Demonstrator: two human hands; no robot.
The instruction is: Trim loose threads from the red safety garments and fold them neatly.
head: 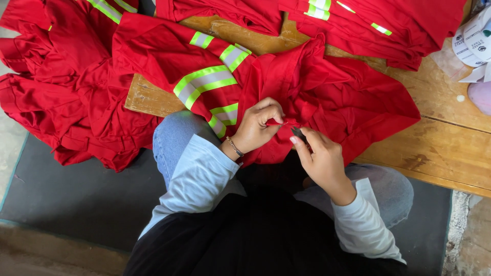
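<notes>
many red garments (pixel 76 92) around hands

Layout seen from above. A garment (pixel 327 97) lay on the table (pixel 440 143), its near edge hanging over the table's front onto the person's lap. The left hand (pixel 258 125) pinched a fold of that edge; the right hand (pixel 319 156), just right of it and nearer the person, held a small tool (pixel 298 134) against the fold. A second garment (pixel 199 76) lay left of the first, overlapped by it. More garments (pixel 66 97) hung off the table's left end; others (pixel 358 20) lay behind. A paper roll (pixel 473 38) stood at the far right.
</notes>
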